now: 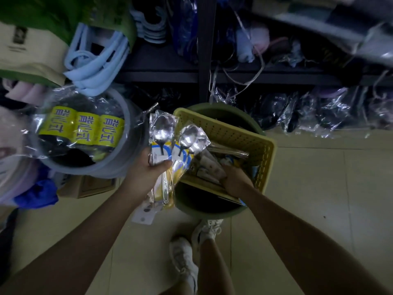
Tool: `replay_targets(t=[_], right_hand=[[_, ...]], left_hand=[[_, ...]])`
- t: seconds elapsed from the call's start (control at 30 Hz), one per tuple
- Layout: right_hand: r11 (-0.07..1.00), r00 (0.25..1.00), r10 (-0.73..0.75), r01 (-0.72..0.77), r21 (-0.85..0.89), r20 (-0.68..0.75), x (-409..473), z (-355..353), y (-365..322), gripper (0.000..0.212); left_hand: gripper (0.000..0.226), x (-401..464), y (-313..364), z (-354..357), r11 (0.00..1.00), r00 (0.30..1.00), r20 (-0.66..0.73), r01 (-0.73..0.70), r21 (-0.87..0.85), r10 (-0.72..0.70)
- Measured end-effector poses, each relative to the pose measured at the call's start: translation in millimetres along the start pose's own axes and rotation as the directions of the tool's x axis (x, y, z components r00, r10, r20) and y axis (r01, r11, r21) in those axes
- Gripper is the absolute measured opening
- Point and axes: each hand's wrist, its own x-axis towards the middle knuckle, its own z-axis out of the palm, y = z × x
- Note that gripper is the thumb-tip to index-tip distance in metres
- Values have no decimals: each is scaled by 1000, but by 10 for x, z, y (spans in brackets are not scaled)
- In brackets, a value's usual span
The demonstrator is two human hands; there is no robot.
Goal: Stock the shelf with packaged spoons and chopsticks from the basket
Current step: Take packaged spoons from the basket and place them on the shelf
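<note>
The left hand has its grip curled round a fan of packaged spoons beside the yellow basket. The right hand reaches inside among packets; I cannot tell how its grip is set. Adding more could let the slick sleeves slide to the floor, and the basket, perched on a green bucket, might tip.

We can read only one printed text with any certainty: the three yellow labels on the plastic-wrapped bundle lying in the grey tub each carry the same blue characters, 背心式, seen upside down from where we stand. The beige box at upper left bears a dark mark with lines beneath it, too blurred for us to read. The spoon packets show blue-and-yellow card printing, illegible.
</note>
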Motion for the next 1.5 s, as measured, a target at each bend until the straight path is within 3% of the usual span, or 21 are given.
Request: replay_targets(t=[0.2, 0.3, 0.37, 0.47, 0.63, 0.73, 0.83, 0.93, 1.03, 1.13, 1.27, 1.37, 1.5], right_hand=[[904, 989, 58, 5, 427, -136, -1045, -704, -260, 28], [771, 980, 180, -86, 631, -87, -1353, -831, -391, 15], [621, 978, 209, -108, 776, -31, -1484, -903, -442, 7], [510, 977, 211, -89, 856, -24, -1646, -1043, -382, 7], [353, 991, 103, 42, 935, -83, -2019, -1558, -191, 8], [336, 985, 1, 163, 928, -173, -2285, -1975, -150, 12], [436, 936, -105, 348, 830, -337, -2605, -2544, -136, 16], [530, 833, -275, 548, 647, -480, -2987, -3229, -115, 16], [614, 715, -359, 665, 425, -600, -3315, -3954, -131, 19], [619, 605, -407, 733, 281, -684, -3544, -4643, -219, 10], [587, 440, -398, 796, 145, -805, -3595, -5492, -488, 29], [536, 462, -325, 809, 242, -825, -3371, -6058, -749, 22], [604, 542, -257, 736, 306, -800, -2962, -6632, -1045, 12]], left_hand=[[13, -677, 630, -169, 989, 996, 72, -35, -141, 45], [14, -908, 832, -73, 978, 998, 58, 40, -203, -28], [6, -959, 901, 32, 962, 997, 42, 76, -264, -67], [6, -1049, 1043, 121, 923, 987, 86, 159, -352, -137], [13, -1277, 1560, 260, 859, 987, 114, 151, -489, -109], [11, -1500, 2069, 532, 841, 984, 176, 117, -528, -26], [18, -1735, 2648, 906, 843, 981, 170, 15, -537, 91], [24, -1949, 3280, 1192, 829, 968, 95, -147, -539, 233], [23, -2083, 3900, 1284, 754, 925, -13, -317, -576, 379], [21, -2156, 4530, 1226, 664, 859, -112, -463, -587, 500], [14, -2105, 5336, 1034, 593, 787, -193, -579, -560, 586], [6, -1914, 5773, 873, 587, 798, -197, -562, -582, 569], [12, -1580, 6187, 659, 647, 876, -119, -430, -629, 467]])
